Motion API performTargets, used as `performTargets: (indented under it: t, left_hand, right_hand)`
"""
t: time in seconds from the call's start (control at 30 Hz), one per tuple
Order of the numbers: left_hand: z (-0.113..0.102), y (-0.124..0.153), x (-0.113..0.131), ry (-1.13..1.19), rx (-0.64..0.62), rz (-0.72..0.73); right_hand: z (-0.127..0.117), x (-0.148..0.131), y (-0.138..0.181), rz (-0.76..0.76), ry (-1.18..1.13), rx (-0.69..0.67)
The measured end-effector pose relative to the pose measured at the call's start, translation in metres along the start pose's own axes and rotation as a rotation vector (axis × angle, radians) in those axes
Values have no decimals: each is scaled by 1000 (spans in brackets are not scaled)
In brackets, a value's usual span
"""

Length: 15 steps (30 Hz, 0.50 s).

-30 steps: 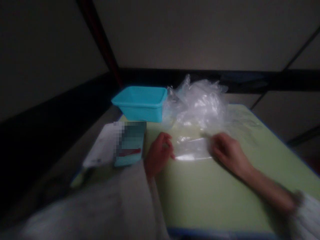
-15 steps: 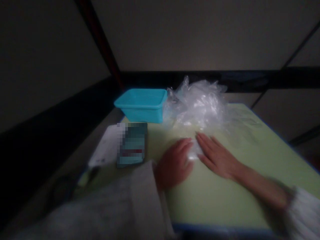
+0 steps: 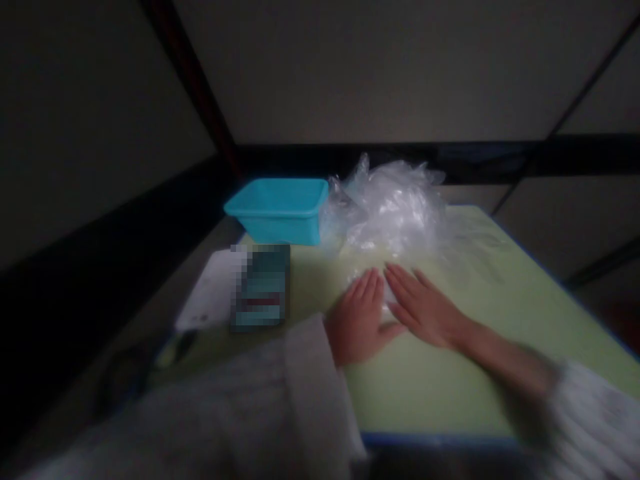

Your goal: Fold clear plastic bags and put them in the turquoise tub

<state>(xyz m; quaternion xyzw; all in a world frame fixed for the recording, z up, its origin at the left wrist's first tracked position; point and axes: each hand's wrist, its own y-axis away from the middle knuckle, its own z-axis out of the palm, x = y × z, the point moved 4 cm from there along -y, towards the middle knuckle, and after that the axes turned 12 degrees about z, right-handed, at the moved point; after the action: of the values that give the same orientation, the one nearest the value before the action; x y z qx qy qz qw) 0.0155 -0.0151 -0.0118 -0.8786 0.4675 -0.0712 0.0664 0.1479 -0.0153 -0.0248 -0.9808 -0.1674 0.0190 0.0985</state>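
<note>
Both hands lie side by side, palms down, near the middle of a yellow-green table top (image 3: 430, 387). Under and between them is a small piece of clear plastic (image 3: 387, 297), largely covered by the fingers. My left hand (image 3: 363, 320) is flat, fingers stretched forward and thumb out to the right. My right hand (image 3: 425, 307) also lies flat, fingers angled up and left, its thumb close to the left thumb. Just beyond the fingertips sits a heap of crumpled clear plastic bags (image 3: 400, 210). The picture is dim and blurred, so the small plastic piece shows no detail.
A turquoise plastic basin (image 3: 280, 230) stands at the back left, touching the plastic heap. Left of my hands lies a pixelated dark-green, phone-like object (image 3: 263, 287), beside a white flat object (image 3: 210, 293). A dark cable (image 3: 120, 373) is at the far left. Walls rise behind.
My left hand has flattened and slid forward and right, over the plastic piece. The right hand stays flat in nearly the same place. The whole view has shifted slightly.
</note>
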Motion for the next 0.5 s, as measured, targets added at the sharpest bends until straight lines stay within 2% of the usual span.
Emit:
performTargets:
  t: [0.13,0.5]
  left_hand:
    - [2,5,-8,-49,-11,-41]
    - [-2,20,-28,-92,-4,-36]
  right_hand:
    - [0,0,-1,0,11,-17]
    - [1,3,-1,16,-17,-25]
